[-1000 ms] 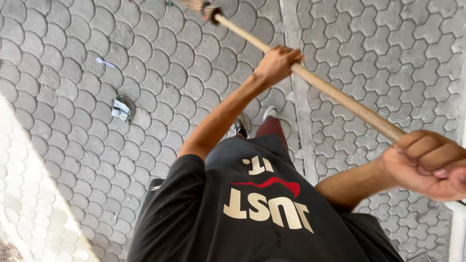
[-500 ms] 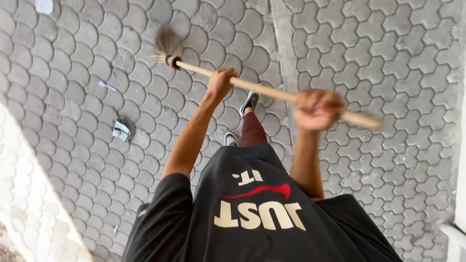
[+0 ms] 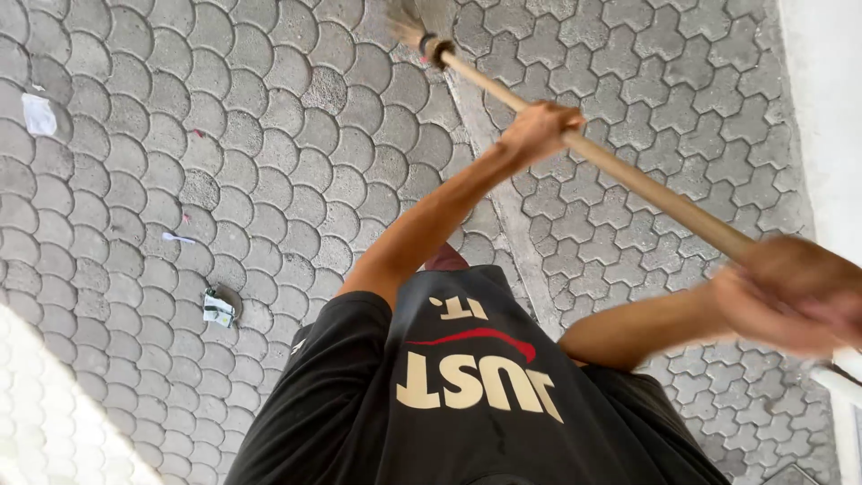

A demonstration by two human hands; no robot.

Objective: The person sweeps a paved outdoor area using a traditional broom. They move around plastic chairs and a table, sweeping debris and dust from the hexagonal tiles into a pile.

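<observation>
I hold a broom with a long wooden handle (image 3: 646, 184) in both hands. My left hand (image 3: 539, 130) grips the handle partway down, arm stretched forward. My right hand (image 3: 790, 292), blurred by motion, grips the upper end at the right. The broom's bristle head (image 3: 417, 18) touches the grey paving at the top edge and is partly cut off. My black shirt with light lettering (image 3: 467, 395) fills the bottom of the view, and a foot shows just beyond it.
Grey interlocking paving (image 3: 296, 135) covers the ground, split by a narrow concrete strip (image 3: 507, 216). Litter lies at the left: a crumpled wrapper (image 3: 217, 308), a white paper scrap (image 3: 39, 114), a small white sliver (image 3: 177, 238). A white wall (image 3: 826, 108) runs along the right.
The broom head has swung from the left to further ahead and right. My right hand has moved right and closer to the camera, and my left arm has stretched forward.
</observation>
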